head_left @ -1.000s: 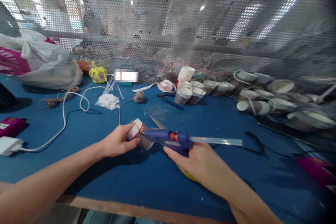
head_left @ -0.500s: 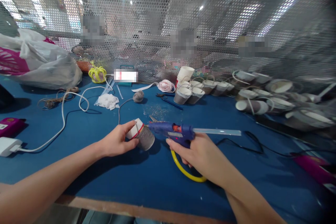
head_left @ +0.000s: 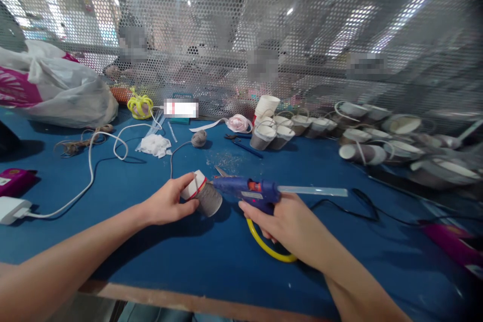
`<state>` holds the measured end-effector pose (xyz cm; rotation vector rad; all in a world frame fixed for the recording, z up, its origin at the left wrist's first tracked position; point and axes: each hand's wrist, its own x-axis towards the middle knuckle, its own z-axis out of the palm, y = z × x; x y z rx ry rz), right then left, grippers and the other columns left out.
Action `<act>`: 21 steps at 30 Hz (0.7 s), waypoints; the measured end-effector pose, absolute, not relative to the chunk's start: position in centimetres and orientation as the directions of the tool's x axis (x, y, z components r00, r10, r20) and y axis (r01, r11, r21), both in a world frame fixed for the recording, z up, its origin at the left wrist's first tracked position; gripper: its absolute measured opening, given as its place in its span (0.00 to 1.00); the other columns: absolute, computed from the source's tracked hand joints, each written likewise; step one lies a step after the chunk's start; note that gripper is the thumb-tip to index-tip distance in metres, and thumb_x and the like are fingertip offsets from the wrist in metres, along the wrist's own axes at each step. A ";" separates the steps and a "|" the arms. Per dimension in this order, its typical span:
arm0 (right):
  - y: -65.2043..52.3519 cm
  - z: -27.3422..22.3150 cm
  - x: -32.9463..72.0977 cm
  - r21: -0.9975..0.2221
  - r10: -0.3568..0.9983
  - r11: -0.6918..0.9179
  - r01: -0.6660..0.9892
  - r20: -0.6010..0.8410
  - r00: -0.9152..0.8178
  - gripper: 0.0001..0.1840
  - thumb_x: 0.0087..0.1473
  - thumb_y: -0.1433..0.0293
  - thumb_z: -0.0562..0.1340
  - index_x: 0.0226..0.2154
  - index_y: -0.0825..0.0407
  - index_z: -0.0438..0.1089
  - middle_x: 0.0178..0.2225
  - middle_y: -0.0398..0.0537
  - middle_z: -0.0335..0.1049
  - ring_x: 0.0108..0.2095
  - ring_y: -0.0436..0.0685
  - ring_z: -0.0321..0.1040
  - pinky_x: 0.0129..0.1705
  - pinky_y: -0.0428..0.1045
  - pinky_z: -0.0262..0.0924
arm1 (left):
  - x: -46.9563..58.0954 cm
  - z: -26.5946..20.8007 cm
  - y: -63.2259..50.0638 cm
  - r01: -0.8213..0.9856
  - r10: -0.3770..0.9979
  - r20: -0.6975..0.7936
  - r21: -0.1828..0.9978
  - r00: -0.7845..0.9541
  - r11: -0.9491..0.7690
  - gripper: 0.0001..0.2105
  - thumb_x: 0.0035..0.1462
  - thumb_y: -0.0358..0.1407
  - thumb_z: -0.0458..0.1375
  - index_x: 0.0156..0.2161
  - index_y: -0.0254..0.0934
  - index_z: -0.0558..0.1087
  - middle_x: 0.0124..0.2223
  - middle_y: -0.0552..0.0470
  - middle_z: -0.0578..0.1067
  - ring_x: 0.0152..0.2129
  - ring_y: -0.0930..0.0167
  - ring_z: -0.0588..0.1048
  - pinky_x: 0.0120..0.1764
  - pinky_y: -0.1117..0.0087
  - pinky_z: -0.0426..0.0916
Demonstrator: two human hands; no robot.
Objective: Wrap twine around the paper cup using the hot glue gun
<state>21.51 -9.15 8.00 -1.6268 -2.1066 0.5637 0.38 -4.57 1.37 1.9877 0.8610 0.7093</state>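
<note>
My left hand (head_left: 171, 201) is closed on a paper cup (head_left: 210, 200) tilted on its side, its lower part wrapped in grey yarn and a red line showing near its white rim. Grey yarn runs from behind that hand to a small ball of yarn (head_left: 198, 138). In my right hand (head_left: 281, 221) is a blue hot glue gun (head_left: 245, 188), a clear glue stick jutting from its back. The gun's nozzle is at the cup's side near the red line; whether it touches I cannot tell. Behind the gun, scissors (head_left: 221, 171) are partly hidden. A yellow loop (head_left: 269, 250) hangs below my right hand.
Several yarn-wrapped cups with handles (head_left: 264, 133) stand at the back, with more at the right. Pliers (head_left: 245, 147), pink ribbon (head_left: 238, 123), white scraps (head_left: 155, 146) and a white cable (head_left: 90, 171) lie around. A plastic bag (head_left: 71, 90) sits at the left, before a perforated metal screen (head_left: 211, 20).
Hardly anything differs. The glue gun has shifted very slightly, its nozzle a touch lower against the cup; both hands keep their hold.
</note>
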 end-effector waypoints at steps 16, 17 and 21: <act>-9.2 8.2 21.2 -0.546 0.973 0.224 0.807 0.077 -0.218 0.17 0.48 0.65 0.54 0.12 0.49 0.61 0.06 0.37 0.56 0.10 0.49 0.57 0.18 0.45 0.54 | 0.4 1.4 -4.5 0.313 0.780 0.157 0.854 0.605 -0.415 0.09 0.50 0.31 0.50 0.38 0.32 0.61 0.28 0.56 0.64 0.22 0.77 0.61 0.28 0.77 0.60; -9.3 8.2 21.2 -0.541 0.974 0.219 0.812 0.073 -0.214 0.17 0.48 0.65 0.54 0.11 0.49 0.60 0.06 0.37 0.56 0.11 0.49 0.58 0.19 0.45 0.54 | 0.4 1.4 -4.5 0.314 0.781 0.157 0.854 0.604 -0.415 0.09 0.50 0.31 0.50 0.39 0.32 0.61 0.28 0.55 0.64 0.22 0.77 0.61 0.28 0.77 0.60; -9.4 8.0 21.2 -0.547 0.981 0.157 0.823 -0.014 -0.196 0.19 0.48 0.63 0.54 0.11 0.50 0.60 0.06 0.37 0.55 0.11 0.48 0.56 0.17 0.44 0.53 | 0.4 1.4 -4.5 0.318 0.779 0.164 0.847 0.605 -0.425 0.09 0.50 0.31 0.50 0.39 0.32 0.62 0.27 0.56 0.64 0.22 0.77 0.61 0.28 0.77 0.60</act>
